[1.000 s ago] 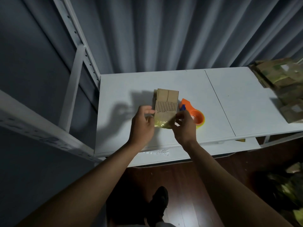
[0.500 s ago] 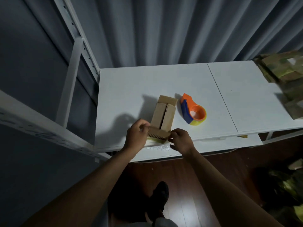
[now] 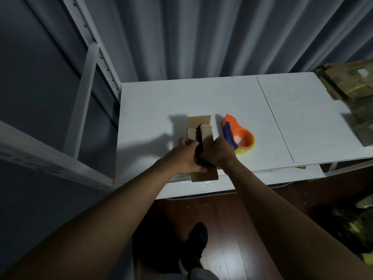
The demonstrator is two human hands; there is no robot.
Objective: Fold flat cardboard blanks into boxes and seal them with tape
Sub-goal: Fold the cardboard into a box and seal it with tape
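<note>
A small brown cardboard box lies on the white table near its front edge, its two long flaps standing half raised and an end flap hanging past the edge towards me. My left hand grips the left flap, and my right hand grips the right flap. The two hands meet over the box's near end. An orange and blue tape dispenser with a yellow roll sits just right of the box.
A stack of taped cardboard boxes fills the table's far right. A white metal shelf frame rises at the left, with a grey curtain behind. My dark shoe stands on the brown wood floor below.
The box, lifted on end a second ago, has come down flat on the table. My hands moved from its near end flap up onto the long side flaps, which now stand raised.
</note>
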